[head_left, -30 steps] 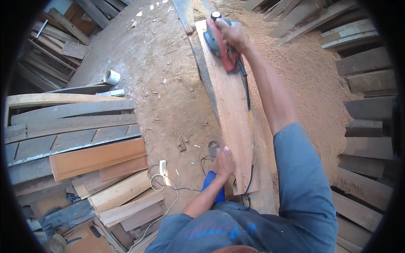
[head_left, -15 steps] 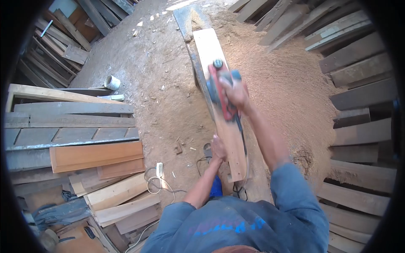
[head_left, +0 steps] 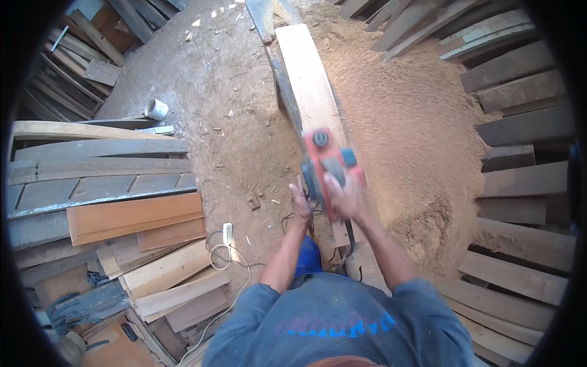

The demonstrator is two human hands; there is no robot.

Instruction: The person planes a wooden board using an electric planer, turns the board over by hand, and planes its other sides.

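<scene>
Your right hand (head_left: 347,197) has its grip closed around the handle of a red and dark-grey power planer (head_left: 322,156), the thumb laid forward along the top. The planer sits over the near part of a long, pale wooden board (head_left: 304,70), and its round black front knob points away from you. Ahead of this grip the board runs on toward its far end; behind it, only a short stretch of the near end shows. A black cord (head_left: 350,235) hangs from the planer's rear, just behind your right grip.

Your left hand (head_left: 301,205) is just to the left of the planer, its grip partly open with the fingers apart. You seem to have nothing in it, though whether it touches the board's edge or the planer's side is too unclear to tell.

Under the board is a narrow, worn grey bench (head_left: 268,35), which shows beyond the board's far end and along its left edge. To the right of your right grip, a wide spread of tan sawdust (head_left: 403,134) covers the ground, with upright rows of dark wooden planks (head_left: 521,126) farther out. Left of your left grip lie a small white power socket (head_left: 227,233) with a pale, looped cable (head_left: 247,278) and, farther off, an orange-brown wooden panel (head_left: 134,218). A white pail (head_left: 156,109) lies ahead and well to the left.
</scene>
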